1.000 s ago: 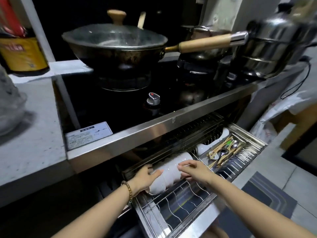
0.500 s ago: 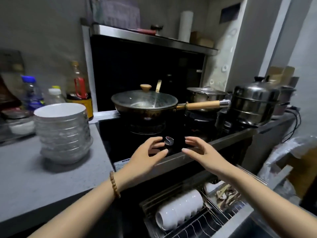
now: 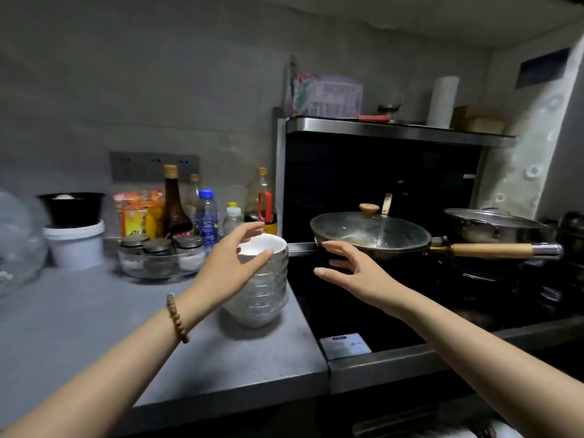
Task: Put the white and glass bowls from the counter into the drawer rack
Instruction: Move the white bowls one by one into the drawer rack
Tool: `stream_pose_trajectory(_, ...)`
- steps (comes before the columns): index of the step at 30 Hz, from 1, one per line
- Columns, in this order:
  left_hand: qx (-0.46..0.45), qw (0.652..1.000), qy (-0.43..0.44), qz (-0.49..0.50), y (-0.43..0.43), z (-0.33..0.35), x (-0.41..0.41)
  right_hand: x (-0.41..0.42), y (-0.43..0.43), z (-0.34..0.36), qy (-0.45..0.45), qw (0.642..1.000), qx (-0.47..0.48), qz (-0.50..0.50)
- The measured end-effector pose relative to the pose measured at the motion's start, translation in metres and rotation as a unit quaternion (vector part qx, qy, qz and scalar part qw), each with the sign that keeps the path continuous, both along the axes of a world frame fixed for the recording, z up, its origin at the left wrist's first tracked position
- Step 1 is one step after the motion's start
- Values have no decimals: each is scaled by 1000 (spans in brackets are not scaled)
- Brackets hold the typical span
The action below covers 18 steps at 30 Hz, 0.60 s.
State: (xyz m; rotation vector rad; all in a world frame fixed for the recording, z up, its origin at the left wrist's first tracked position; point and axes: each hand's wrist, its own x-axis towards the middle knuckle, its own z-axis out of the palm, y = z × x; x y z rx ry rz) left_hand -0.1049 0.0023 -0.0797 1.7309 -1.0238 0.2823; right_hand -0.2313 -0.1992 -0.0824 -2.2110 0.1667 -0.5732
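A tall stack of glass bowls (image 3: 268, 292) with a white bowl (image 3: 264, 245) on top stands on the grey counter (image 3: 94, 327), close to its right edge. My left hand (image 3: 230, 263) is open in front of the stack's left side, fingers spread over the top rim; whether it touches I cannot tell. My right hand (image 3: 354, 270) hovers open to the right of the stack, over the black stove, a short gap away. The drawer rack (image 3: 426, 425) shows only as a dark sliver at the bottom edge.
A lidded wok (image 3: 369, 235) with a wooden handle (image 3: 493, 250) sits on the stove right of the bowls, with steel pots (image 3: 493, 224) further right. Bottles (image 3: 205, 216), spice jars (image 3: 158, 254) and a white tub (image 3: 76, 241) line the back of the counter.
The view has lifted from the drawer rack to the counter. Both hands left the white bowls in the rack, rose and moved left towards the stack of bowls.
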Motion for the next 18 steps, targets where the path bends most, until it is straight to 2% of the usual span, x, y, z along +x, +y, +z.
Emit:
stream_pose_trajectory(9,49,993,63,84,22,-17,64,71,20,1,1,1000,22,17)
stream_pose_trajectory(18,86,991,90,43,8,-29,84,103,22,-6,-4,999,38,36)
